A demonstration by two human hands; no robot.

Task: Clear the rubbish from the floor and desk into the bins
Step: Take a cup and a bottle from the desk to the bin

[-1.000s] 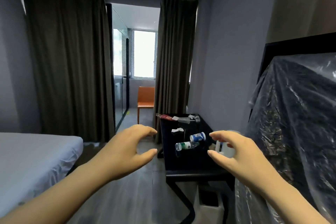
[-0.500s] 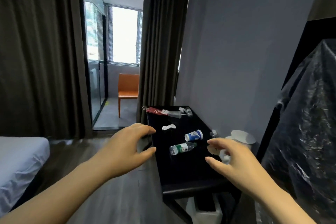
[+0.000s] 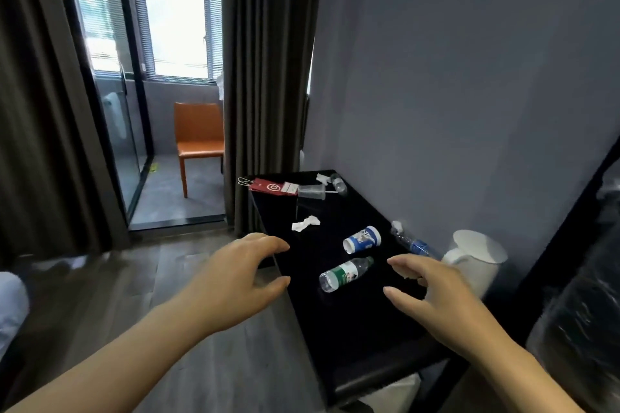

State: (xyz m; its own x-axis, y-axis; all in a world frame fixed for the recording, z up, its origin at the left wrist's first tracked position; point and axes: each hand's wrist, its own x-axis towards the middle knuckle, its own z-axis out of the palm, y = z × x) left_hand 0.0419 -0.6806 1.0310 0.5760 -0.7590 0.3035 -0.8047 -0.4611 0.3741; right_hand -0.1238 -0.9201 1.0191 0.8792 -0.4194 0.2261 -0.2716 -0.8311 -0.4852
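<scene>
Black desk (image 3: 352,322) is recorded under and ahead of both sets of fingers, its top littered from end to end. A white container, judged a likely bin (image 3: 389,392), is glimpsed beneath the desk's near edge, below the right wrist; its inside is hidden. A white jug (image 3: 476,258) is noted just beyond the right fingers, against the wall. The left hand (image 3: 235,278) is held at the desk's left edge and the right hand (image 3: 436,295) over the top; on both, fingers are spread and lightly curved, thumbs apart, nothing gripped. Between the two sets of fingertips a green-labelled bottle (image 3: 345,274) is seen lying on its side, near but untouched. Just past it a blue-and-white cup (image 3: 362,238) is tipped over, and a blue-labelled bottle (image 3: 414,243) is lodged ahead of the right fingertips beside the jug. Well beyond the fingers a red tag (image 3: 273,186), a clear cup (image 3: 312,192) and a crumpled tissue (image 3: 305,223) are logged. The task is judged barely begun: nothing is held, all desk rubbish is left, and the floor is too blurred to assess.
</scene>
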